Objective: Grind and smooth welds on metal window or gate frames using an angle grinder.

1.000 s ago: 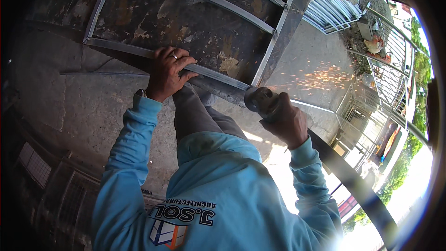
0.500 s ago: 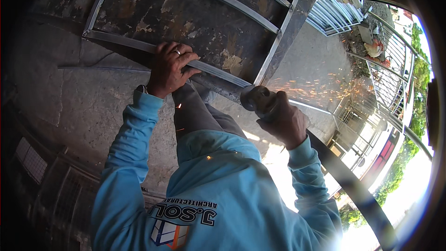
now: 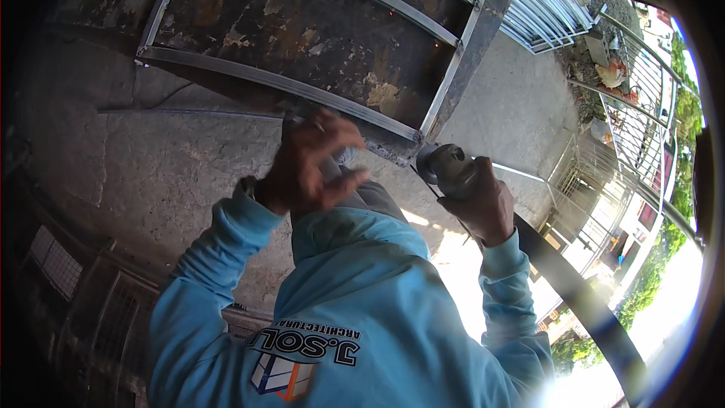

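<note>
My right hand [image 3: 485,204] is wrapped round the body of an angle grinder [image 3: 447,166], whose head sits just off the near right corner of a welded metal frame [image 3: 260,78]. The frame of thin steel bars lies on a dark, scuffed worktable [image 3: 287,23] with peeling patches. My left hand [image 3: 313,162] hovers in front of the table's near edge, touching nothing, with fingers and thumb apart and slightly blurred. The grinder's disc shows only as a thin dark edge.
A stack of light metal frames [image 3: 540,19] stands beyond the table's right end. Further right is a barred railing [image 3: 649,125], with a chicken [image 3: 612,73] near it. A long thin bar [image 3: 189,112] lies at the left over the concrete floor [image 3: 181,174].
My left hand has let go of the frame's near bar and drawn back toward me. The grinder has shifted right, away from the corner, and the spark stream has stopped.
</note>
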Tool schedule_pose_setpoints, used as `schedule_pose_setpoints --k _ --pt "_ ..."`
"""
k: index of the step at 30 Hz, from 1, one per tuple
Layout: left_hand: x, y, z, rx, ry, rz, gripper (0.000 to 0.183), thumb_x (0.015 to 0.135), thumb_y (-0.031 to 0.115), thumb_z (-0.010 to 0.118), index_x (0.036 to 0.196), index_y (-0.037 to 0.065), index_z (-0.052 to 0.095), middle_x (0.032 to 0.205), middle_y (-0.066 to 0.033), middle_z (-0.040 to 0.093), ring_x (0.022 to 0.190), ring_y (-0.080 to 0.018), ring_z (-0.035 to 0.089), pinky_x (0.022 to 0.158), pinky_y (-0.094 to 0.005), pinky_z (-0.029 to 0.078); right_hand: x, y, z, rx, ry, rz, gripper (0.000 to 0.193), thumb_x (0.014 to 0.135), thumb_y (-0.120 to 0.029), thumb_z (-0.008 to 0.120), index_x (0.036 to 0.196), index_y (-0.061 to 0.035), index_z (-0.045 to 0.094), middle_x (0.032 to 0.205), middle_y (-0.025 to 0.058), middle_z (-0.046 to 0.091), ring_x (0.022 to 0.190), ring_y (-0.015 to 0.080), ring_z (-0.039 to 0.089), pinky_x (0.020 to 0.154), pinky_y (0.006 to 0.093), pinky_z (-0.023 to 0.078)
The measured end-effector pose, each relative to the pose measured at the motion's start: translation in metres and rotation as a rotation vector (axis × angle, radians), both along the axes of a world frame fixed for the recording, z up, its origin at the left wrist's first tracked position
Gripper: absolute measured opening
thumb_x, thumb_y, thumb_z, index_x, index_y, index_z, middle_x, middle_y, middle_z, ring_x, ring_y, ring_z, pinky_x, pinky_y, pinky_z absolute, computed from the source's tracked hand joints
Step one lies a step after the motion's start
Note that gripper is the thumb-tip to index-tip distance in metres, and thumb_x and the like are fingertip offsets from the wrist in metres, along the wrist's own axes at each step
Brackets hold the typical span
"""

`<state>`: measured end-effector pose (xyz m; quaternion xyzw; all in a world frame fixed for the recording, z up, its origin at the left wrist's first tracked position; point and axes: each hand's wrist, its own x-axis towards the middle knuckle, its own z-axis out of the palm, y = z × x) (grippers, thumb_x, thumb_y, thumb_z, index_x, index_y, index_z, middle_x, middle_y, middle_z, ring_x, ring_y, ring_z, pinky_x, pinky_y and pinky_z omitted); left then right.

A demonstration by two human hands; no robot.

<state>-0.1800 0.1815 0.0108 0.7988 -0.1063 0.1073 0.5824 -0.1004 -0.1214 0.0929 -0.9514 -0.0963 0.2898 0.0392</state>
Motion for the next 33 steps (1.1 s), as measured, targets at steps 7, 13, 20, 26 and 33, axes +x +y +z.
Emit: schedule_pose_setpoints --k 7,13,20,26,33 --pt "-0.048 -0.201 -0.014 -0.777 1.07 -0.833 0.081 0.081 0.044 0.083 0.139 -0.002 0.051 0.129 -0.0213 0.063 0.115 -0.0288 0.063 0.097 -0.0417 0.052 -0.017 0.007 0.011 0.001 -0.001 -0.051 0.074 0.061 -0.033 0.09 0.119 -0.0106 0.05 0.092 0.0185 0.072 0.084 0.0412 0.071 0.07 0.0507 0.056" --pt "-0.034 -0.278 -0.044 -2.074 1.009 -0.614 0.073 0.081 -0.002 0.081 0.143 0.003 0.042 0.139 -0.012 0.054 0.124 -0.0257 0.058 0.106 -0.0407 0.052 -0.015 0.015 0.0 -0.011 -0.012 -0.008 0.072 0.062 -0.033 0.089 0.119 -0.0112 0.05 0.089 0.0171 0.073 0.081 0.0418 0.071 0.069 0.0507 0.056" --pt "-0.029 -0.292 -0.052 -2.249 1.035 -0.666 0.072 0.084 -0.001 0.079 0.144 0.005 0.039 0.137 -0.0115 0.055 0.124 -0.0262 0.058 0.104 -0.0452 0.053 -0.003 0.025 0.007 -0.09 0.019 0.052 0.068 0.065 -0.033 0.086 0.118 -0.0119 0.049 0.086 0.0178 0.072 0.079 0.0422 0.071 0.069 0.0511 0.057" --pt "-0.024 -0.289 -0.054 -2.462 1.069 -0.882 0.058 0.089 0.004 0.075 0.14 0.003 0.046 0.133 -0.0123 0.059 0.121 -0.026 0.06 0.101 -0.0436 0.054 0.002 0.029 0.008 -0.074 0.062 0.064 0.067 0.066 -0.033 0.085 0.118 -0.0129 0.048 0.086 0.018 0.072 0.079 0.0429 0.071 0.068 0.0517 0.056" --pt "-0.024 -0.28 -0.042 -2.057 0.887 -0.917 0.057 0.101 0.023 0.059 0.147 0.004 0.032 0.147 -0.0133 0.043 0.135 -0.0245 0.044 0.115 -0.0397 0.036 0.006 0.032 0.01 -0.108 0.068 0.056 0.066 0.067 -0.032 0.084 0.118 -0.013 0.048 0.086 0.0183 0.072 0.08 0.0429 0.071 0.069 0.0518 0.056"
